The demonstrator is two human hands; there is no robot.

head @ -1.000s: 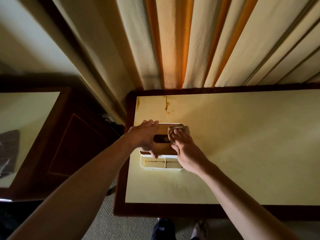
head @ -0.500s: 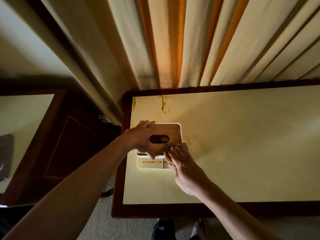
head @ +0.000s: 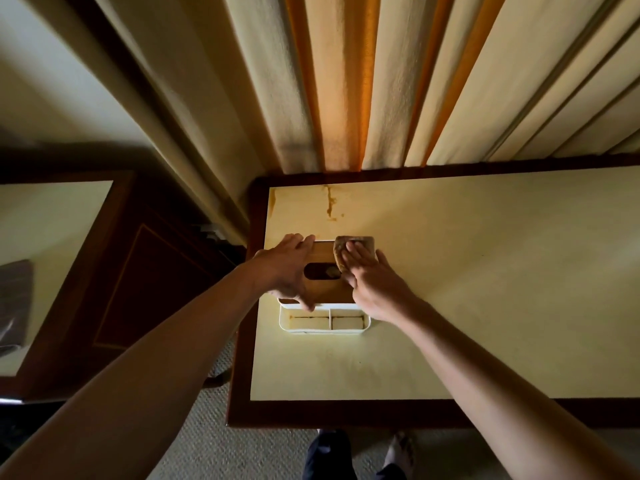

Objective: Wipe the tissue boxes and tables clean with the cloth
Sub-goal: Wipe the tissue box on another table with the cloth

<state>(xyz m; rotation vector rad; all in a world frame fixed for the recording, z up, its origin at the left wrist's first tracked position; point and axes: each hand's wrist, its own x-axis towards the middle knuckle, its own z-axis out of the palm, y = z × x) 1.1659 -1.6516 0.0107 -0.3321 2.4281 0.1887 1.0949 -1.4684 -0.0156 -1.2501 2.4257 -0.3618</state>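
A white tissue box (head: 330,289) with a wooden lid and an oval slot stands near the left end of a pale table (head: 467,289) framed in dark wood. Its front holds two small open compartments. My left hand (head: 289,268) grips the box's left side, fingers over the far edge and thumb on the near edge. My right hand (head: 372,282) presses a small brownish cloth (head: 353,245) flat onto the lid's far right corner with straight fingers.
Brown stains (head: 330,204) mark the table near its far left corner. Striped curtains (head: 346,81) hang right behind the table. A second table (head: 52,220) with a dark object on it stands to the left across a carpeted gap. My feet (head: 360,452) show below the near edge.
My right hand slid the cloth from the lid's near right corner back up to its far right corner. The left hand kept its hold on the box.
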